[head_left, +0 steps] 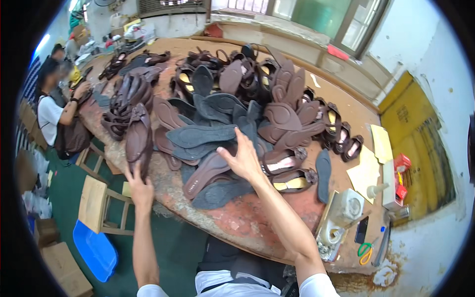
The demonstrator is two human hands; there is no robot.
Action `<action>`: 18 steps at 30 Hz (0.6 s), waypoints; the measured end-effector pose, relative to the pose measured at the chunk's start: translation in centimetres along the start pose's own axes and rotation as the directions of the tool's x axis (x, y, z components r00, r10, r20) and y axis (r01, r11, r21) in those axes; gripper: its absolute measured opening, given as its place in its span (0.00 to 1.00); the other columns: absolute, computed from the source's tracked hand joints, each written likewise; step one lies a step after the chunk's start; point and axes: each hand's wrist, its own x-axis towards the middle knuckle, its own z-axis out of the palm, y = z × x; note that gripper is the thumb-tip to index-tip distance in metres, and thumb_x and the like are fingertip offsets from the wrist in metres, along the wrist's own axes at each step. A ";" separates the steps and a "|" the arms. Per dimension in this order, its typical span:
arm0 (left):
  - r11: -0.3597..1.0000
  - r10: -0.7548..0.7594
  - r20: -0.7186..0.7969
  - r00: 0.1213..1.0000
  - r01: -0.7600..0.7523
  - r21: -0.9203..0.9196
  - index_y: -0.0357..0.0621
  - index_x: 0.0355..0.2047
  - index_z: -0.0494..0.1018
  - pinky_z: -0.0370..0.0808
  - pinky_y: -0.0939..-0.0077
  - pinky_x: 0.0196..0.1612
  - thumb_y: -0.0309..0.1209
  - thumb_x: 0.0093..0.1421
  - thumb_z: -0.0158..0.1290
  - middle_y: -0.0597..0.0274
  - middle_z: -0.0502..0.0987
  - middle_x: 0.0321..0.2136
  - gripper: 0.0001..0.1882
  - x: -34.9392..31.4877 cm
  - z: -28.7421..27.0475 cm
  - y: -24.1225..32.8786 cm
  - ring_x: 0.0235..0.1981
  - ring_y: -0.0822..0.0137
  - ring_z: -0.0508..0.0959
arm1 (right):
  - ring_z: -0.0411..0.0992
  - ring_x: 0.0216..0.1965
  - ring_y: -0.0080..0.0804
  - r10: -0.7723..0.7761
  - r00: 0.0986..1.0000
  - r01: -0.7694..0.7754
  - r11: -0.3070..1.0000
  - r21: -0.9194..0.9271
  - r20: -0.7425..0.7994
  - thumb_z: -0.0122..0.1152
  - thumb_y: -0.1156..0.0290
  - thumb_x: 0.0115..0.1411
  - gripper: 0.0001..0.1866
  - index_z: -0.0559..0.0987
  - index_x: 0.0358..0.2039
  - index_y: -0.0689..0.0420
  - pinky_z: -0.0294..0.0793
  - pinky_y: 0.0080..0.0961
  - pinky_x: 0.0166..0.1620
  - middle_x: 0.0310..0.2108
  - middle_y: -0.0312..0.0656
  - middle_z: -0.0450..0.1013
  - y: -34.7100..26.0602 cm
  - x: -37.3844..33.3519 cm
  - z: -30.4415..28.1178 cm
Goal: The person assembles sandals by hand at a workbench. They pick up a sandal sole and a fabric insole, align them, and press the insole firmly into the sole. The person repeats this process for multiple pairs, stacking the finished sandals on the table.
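Observation:
At the table's left edge my left hand (140,187) has its fingers closed on the near end of a dark brown shoe (138,138) with a bow at its far end. My right hand (243,157) reaches over a heap of insoles, thumb and fingers spread, nothing gripped in it. By its fingertips lies a dark grey insole (200,135). A brown insole (208,173) and another grey insole (222,193) lie below that hand. Just right of it are a brown shoe with a pink inside (283,161) and one with a yellow inside (295,182).
More brown shoes (131,91) are piled at the left, and several line the right of the worktable (237,227). A glue container (346,207), phone (361,230) and scissors (366,252) occupy the near right corner. Wooden stools (93,204) and a seated person (52,111) are at left.

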 end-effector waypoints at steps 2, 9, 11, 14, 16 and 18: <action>0.918 0.066 0.007 0.998 -0.063 0.391 0.52 0.76 0.61 0.61 0.32 0.73 0.24 0.60 0.64 0.36 0.54 0.77 0.44 2.1 -2.9 -6.0 0.73 0.35 0.65 | 0.72 0.64 0.59 0.097 0.995 -0.097 0.994 0.055 0.007 0.69 0.50 0.64 0.36 0.78 0.62 0.67 0.69 0.50 0.68 0.59 0.62 0.76 -1.2 0.2 -2.7; 0.945 0.324 -0.218 0.921 -0.325 0.035 0.33 0.67 0.67 0.66 0.45 0.71 0.24 0.59 0.60 0.37 0.69 0.66 0.35 -2.7 -3.6 11.7 0.70 0.37 0.66 | 0.80 0.53 0.52 0.790 0.443 -0.660 0.608 0.442 -0.424 0.78 0.43 0.53 0.49 0.76 0.62 0.73 0.77 0.42 0.57 0.54 0.64 0.79 22.6 7.1 -12.9; 0.741 0.559 0.046 0.828 -0.473 -0.477 0.34 0.57 0.75 0.72 0.51 0.66 0.26 0.56 0.64 0.45 0.79 0.54 0.27 -8.1 -1.8 20.4 0.60 0.43 0.77 | 0.82 0.46 0.45 0.847 0.413 -0.636 0.532 0.559 -0.335 0.76 0.50 0.54 0.39 0.81 0.57 0.69 0.79 0.41 0.51 0.46 0.56 0.83 24.9 7.0 -13.5; 0.616 0.778 0.315 0.543 -0.563 -0.551 0.43 0.69 0.67 0.69 0.47 0.69 0.34 0.56 0.70 0.41 0.65 0.68 0.41 -12.7 4.8 26.0 0.67 0.38 0.69 | 0.78 0.39 0.38 0.814 0.477 -0.547 0.571 0.612 -0.333 0.71 0.62 0.57 0.21 0.82 0.46 0.62 0.76 0.38 0.44 0.37 0.45 0.80 20.3 7.3 -12.5; 0.601 0.794 0.290 0.535 -0.616 -0.509 0.46 0.64 0.73 0.69 0.41 0.65 0.26 0.54 0.69 0.41 0.65 0.67 0.36 -14.3 9.7 28.2 0.66 0.38 0.68 | 0.68 0.27 0.26 0.800 0.537 -0.273 0.466 0.842 -0.268 0.67 0.67 0.58 0.06 0.78 0.30 0.51 0.69 0.33 0.35 0.27 0.32 0.70 21.5 6.4 -15.4; 0.612 0.777 0.201 0.597 -0.640 -0.464 0.43 0.51 0.79 0.70 0.43 0.63 0.23 0.50 0.67 0.43 0.68 0.64 0.25 -14.8 12.2 28.4 0.64 0.41 0.69 | 0.68 0.26 0.25 0.782 0.576 -0.011 0.299 0.954 -0.238 0.62 0.74 0.58 0.04 0.76 0.28 0.50 0.69 0.28 0.33 0.26 0.31 0.70 18.8 6.5 -17.5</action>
